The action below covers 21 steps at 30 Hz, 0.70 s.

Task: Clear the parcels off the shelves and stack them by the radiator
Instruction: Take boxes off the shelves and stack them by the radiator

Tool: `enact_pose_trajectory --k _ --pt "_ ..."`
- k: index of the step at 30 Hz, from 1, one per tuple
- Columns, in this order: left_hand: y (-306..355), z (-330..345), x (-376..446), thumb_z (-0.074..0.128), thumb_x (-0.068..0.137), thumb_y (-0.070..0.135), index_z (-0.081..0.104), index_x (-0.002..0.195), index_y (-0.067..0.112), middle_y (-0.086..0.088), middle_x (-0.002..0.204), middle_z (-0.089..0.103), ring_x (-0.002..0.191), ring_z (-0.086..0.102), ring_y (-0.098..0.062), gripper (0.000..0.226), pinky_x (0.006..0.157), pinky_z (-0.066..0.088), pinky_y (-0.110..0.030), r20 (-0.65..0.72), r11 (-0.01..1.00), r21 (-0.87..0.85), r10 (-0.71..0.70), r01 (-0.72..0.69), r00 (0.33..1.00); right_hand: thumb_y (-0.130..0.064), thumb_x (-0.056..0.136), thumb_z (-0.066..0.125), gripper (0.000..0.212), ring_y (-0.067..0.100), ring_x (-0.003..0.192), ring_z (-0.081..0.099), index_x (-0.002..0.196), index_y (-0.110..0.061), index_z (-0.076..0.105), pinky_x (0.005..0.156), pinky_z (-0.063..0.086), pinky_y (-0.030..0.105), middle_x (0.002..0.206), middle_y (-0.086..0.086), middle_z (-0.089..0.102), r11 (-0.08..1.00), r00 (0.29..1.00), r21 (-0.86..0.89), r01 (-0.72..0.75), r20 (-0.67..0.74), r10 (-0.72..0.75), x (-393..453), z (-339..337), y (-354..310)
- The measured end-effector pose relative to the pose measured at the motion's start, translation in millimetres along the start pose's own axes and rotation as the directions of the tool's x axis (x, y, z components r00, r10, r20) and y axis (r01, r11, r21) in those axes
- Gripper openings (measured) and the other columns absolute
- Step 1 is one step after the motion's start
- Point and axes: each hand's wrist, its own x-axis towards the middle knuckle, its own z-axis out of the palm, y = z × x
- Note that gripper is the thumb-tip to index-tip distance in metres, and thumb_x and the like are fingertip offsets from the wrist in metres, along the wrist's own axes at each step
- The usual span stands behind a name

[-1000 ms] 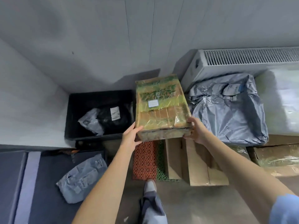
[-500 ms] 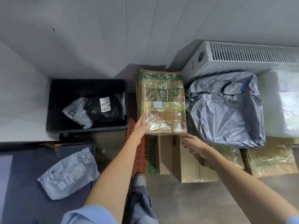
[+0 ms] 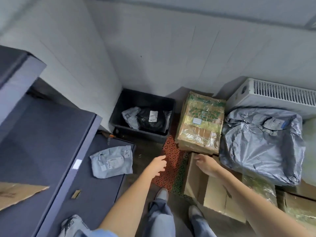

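A plastic-wrapped cardboard parcel [image 3: 201, 122] with green print lies flat on other boxes, left of the white radiator [image 3: 273, 94]. Neither hand touches it. My left hand [image 3: 158, 164] hovers over the floor with loosely relaxed fingers and holds nothing. My right hand [image 3: 206, 164] hangs just below the parcel's near edge, fingers loosely bent, empty. A large grey plastic mailer bag [image 3: 261, 144] lies to the right of the parcel. On the dark blue shelf [image 3: 51, 151] at the left rests a small pale grey mailer [image 3: 112, 161].
A black crate [image 3: 145, 132] in the corner holds a black bag and a grey bag. Brown cardboard boxes [image 3: 213, 190] stand under and before the stack. An orange and green perforated mat [image 3: 171, 166] covers the floor. A torn cardboard piece [image 3: 15, 194] lies on the shelf.
The wrapped parcel went down onto the boxes beside the radiator and both hands let go and drew back. The view has swung left, bringing the shelves into sight.
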Motion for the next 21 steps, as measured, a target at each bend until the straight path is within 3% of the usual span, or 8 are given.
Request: enact_pose_trajectory --k 2,5,10,12,14,16,18,21 --pt "-22.2 5.9 -32.6 0.027 0.102 0.022 0.033 0.144 0.017 -0.009 0.139 0.048 0.126 0.046 -0.025 0.042 0.105 0.032 -0.035 -0.015 0.999 -0.041 -0.027 0.027 1.0 -0.01 0.096 0.037 0.041 0.023 0.113 0.056 0.135 -0.006 0.046 0.085 0.049 0.023 0.135 0.013 0.052 0.997 0.999 0.077 0.028 0.031 -0.031 -29.0 17.5 4.6" --pt "-62.4 15.2 -82.6 0.031 0.101 0.025 0.034 0.143 0.022 -0.009 0.141 0.046 0.126 0.047 -0.024 0.042 0.104 0.035 -0.038 -0.135 0.994 -0.105 0.019 -0.034 0.991 -0.005 0.096 0.034 0.04 0.018 0.094 0.055 0.134 -0.007 0.047 0.053 0.041 0.01 0.126 0.017 0.056 0.998 0.984 0.044 0.049 0.168 -0.056 -64.3 47.3 15.9" --pt "-151.2 33.1 -173.2 0.033 0.101 0.027 0.041 0.138 0.022 -0.008 0.135 0.052 0.115 0.055 -0.02 0.039 0.097 0.04 -0.035 -0.419 0.859 -0.467 -0.009 -0.208 0.908 0.003 0.094 0.034 0.038 0.024 0.089 0.056 0.126 0.001 0.054 0.057 0.042 0.023 0.113 0.026 0.062 0.96 0.946 -0.025 0.281 0.178 -0.272 -94.2 51.7 0.2" --pt "-193.7 48.8 -201.5 0.034 0.101 0.026 0.042 0.137 0.02 -0.01 0.135 0.052 0.113 0.054 -0.022 0.038 0.096 0.04 -0.035 -0.497 0.761 -0.586 -0.067 -0.278 0.865 0.003 0.094 0.033 0.036 0.036 0.101 0.059 0.124 0.003 0.054 0.078 0.049 0.041 0.117 0.029 0.06 0.932 0.918 -0.038 0.361 0.193 -0.348 -106.9 51.8 -12.7" --pt "-234.2 70.9 -225.3 0.034 0.101 0.028 0.041 0.137 0.017 -0.011 0.137 0.05 0.122 0.051 -0.026 0.038 0.1 0.038 -0.037 -0.521 0.664 -0.676 -0.124 -0.32 0.844 0.004 0.095 0.031 0.036 0.045 0.112 0.054 0.125 0.004 0.053 0.093 0.043 0.052 0.12 0.031 0.058 0.908 0.895 -0.083 0.41 0.228 -0.383 -119.0 59.1 -20.5" --pt "-272.3 96.5 -243.9 0.033 0.101 0.03 0.04 0.138 0.017 -0.01 0.139 0.048 0.127 0.048 -0.027 0.039 0.103 0.037 -0.039 -0.53 0.566 -0.74 -0.159 -0.363 0.833 0.004 0.097 0.033 0.034 0.05 0.117 0.049 0.126 0.009 0.05 0.082 0.045 0.046 0.123 0.038 0.052 0.9 0.882 -0.121 0.419 0.289 -0.372 -131.7 76.5 -23.6" --pt "-308.7 122.4 -259.9 0.034 0.101 0.031 0.041 0.138 0.019 -0.01 0.14 0.048 0.127 0.048 -0.026 0.04 0.103 0.036 -0.038 -0.539 0.473 -0.785 -0.202 -0.4 0.817 -0.002 0.098 0.037 0.031 0.049 0.112 0.052 0.123 0.011 0.051 0.062 0.036 0.029 0.117 0.038 0.055 0.898 0.87 -0.161 0.409 0.368 -0.329 -149.4 99.3 -21.4" --pt "-362.3 159.4 -283.6 0.036 0.099 0.029 0.045 0.132 0.019 -0.009 0.136 0.051 0.113 0.054 -0.023 0.036 0.098 0.037 -0.036 -0.558 0.321 -0.822 -0.29 -0.47 0.777 -0.013 0.099 0.04 0.026 0.026 0.068 0.055 0.108 0.004 0.058 0.061 0.033 0.025 0.079 0.016 0.059 0.81 0.821 -0.337 0.48 0.497 -0.28 -186.4 137.5 -12.8"
